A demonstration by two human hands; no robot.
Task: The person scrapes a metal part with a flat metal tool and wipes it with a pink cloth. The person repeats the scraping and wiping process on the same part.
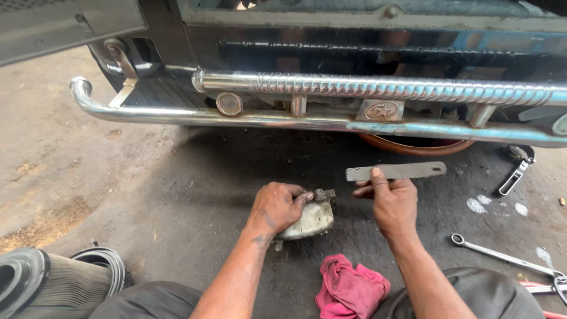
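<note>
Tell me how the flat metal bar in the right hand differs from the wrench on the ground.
The flat metal bar is held up level in the right hand; the wrench lies untouched on the ground. The bar is broad, dull and grey; the wrench is slim and shiny, with a ring end. Both are long metal pieces.

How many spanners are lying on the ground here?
2 that I can tell: one spanner right of the right hand, another spanner below the chrome bumper. More tools sit cut off at the right edge.
</note>
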